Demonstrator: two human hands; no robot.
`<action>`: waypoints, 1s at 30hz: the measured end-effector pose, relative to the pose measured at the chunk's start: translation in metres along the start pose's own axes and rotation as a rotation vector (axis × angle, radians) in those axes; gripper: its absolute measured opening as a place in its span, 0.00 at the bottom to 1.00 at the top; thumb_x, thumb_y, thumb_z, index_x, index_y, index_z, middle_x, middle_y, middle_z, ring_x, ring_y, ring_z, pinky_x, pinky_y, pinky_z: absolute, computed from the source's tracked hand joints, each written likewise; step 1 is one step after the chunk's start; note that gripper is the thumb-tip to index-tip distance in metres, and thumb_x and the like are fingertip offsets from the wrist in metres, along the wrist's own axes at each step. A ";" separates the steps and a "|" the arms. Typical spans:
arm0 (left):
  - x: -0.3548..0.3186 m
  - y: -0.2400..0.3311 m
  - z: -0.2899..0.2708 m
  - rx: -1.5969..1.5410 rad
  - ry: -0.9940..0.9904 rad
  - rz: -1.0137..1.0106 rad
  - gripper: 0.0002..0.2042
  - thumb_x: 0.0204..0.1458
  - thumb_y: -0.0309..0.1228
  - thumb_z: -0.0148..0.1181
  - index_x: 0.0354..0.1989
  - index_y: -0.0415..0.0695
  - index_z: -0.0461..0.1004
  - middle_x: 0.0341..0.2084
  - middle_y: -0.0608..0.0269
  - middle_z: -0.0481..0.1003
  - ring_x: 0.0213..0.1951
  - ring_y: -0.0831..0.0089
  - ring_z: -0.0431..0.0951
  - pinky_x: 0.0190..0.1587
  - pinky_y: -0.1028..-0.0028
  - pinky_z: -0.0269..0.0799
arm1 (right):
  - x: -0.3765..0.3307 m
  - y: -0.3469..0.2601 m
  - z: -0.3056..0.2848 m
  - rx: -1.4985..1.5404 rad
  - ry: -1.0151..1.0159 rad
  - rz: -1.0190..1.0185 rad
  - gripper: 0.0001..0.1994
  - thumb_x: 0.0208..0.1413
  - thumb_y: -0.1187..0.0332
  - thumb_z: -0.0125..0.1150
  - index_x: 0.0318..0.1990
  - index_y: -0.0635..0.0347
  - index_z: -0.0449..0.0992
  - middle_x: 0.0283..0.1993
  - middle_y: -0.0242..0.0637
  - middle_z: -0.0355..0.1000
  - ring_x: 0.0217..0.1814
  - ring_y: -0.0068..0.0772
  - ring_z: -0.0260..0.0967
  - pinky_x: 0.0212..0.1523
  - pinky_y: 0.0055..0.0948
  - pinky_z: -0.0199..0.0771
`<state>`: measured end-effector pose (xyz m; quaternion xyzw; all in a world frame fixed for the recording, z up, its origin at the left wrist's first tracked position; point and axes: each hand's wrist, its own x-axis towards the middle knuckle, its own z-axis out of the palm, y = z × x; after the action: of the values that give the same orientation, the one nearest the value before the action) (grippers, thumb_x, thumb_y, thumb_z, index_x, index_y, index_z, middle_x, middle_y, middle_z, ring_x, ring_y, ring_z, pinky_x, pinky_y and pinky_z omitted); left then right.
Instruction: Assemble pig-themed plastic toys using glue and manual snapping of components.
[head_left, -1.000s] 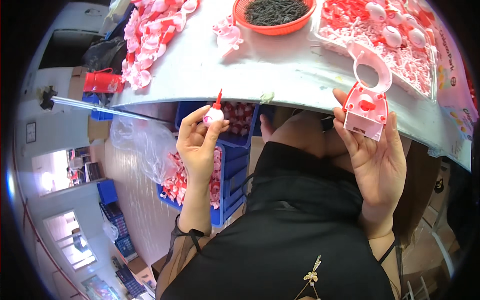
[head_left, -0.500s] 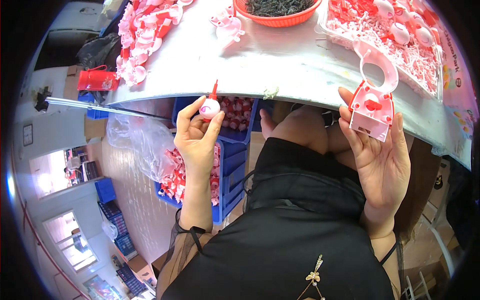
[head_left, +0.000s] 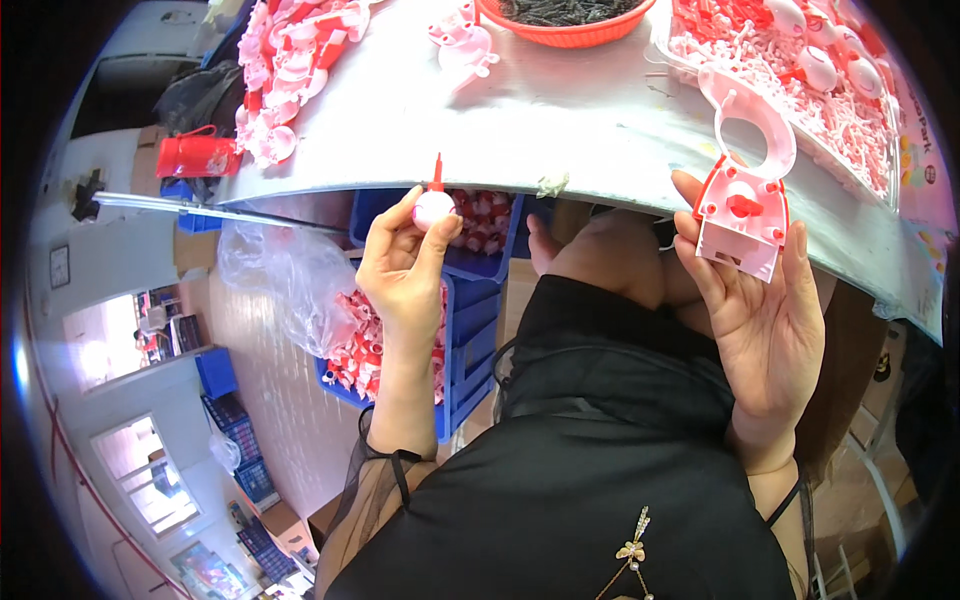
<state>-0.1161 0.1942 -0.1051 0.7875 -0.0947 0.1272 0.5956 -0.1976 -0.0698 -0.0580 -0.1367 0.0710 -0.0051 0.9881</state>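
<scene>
Between the thumb and fingers of my left hand (head_left: 408, 255) is a small pale pink plastic ball with a red stem (head_left: 434, 208), the stem pointing up. My right hand (head_left: 755, 310) grips a pink and red plastic toy housing (head_left: 742, 207) in its fingers. A curved pink ring rises from the housing's top, and its open inside, with a red piece in the middle, faces me. Both hands are in front of the table edge, well apart from each other.
On the white table (head_left: 560, 115) lie a heap of pink and red parts (head_left: 290, 80), a lone pink part (head_left: 463, 52), a red basket of dark small pieces (head_left: 570, 36) and a clear tray (head_left: 840, 160) of pink pieces. Blue crates (head_left: 470, 350) of parts stand below, left.
My left hand has shifted slightly to the right with the ball, which has turned a little. The right hand keeps the housing almost in place. The whole view has shifted slightly.
</scene>
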 end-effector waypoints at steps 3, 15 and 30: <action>0.000 0.003 0.003 -0.034 0.017 -0.015 0.15 0.53 0.18 0.57 0.49 0.29 0.68 0.34 0.49 0.76 0.35 0.67 0.80 0.42 0.70 0.79 | -0.001 0.002 0.001 -0.032 -0.015 0.007 0.28 0.68 0.59 0.33 0.67 0.70 0.40 0.67 0.72 0.36 0.65 0.62 0.54 0.64 0.47 0.62; 0.010 0.001 -0.005 -0.246 -0.041 -0.176 0.15 0.53 0.21 0.59 0.49 0.31 0.68 0.36 0.56 0.76 0.35 0.76 0.78 0.40 0.79 0.76 | -0.020 0.005 0.006 -0.007 -0.089 0.014 0.28 0.67 0.59 0.34 0.67 0.69 0.41 0.67 0.70 0.36 0.66 0.61 0.51 0.66 0.47 0.60; 0.003 0.000 -0.001 -0.148 0.014 -0.096 0.15 0.54 0.22 0.58 0.48 0.31 0.67 0.32 0.53 0.74 0.33 0.68 0.80 0.36 0.74 0.80 | -0.019 -0.001 -0.001 -0.129 0.023 -0.035 0.27 0.67 0.57 0.33 0.65 0.69 0.48 0.63 0.64 0.53 0.63 0.52 0.60 0.64 0.41 0.63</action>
<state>-0.1130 0.1955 -0.1037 0.7439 -0.0617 0.0965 0.6584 -0.2161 -0.0705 -0.0562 -0.2011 0.0799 -0.0193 0.9761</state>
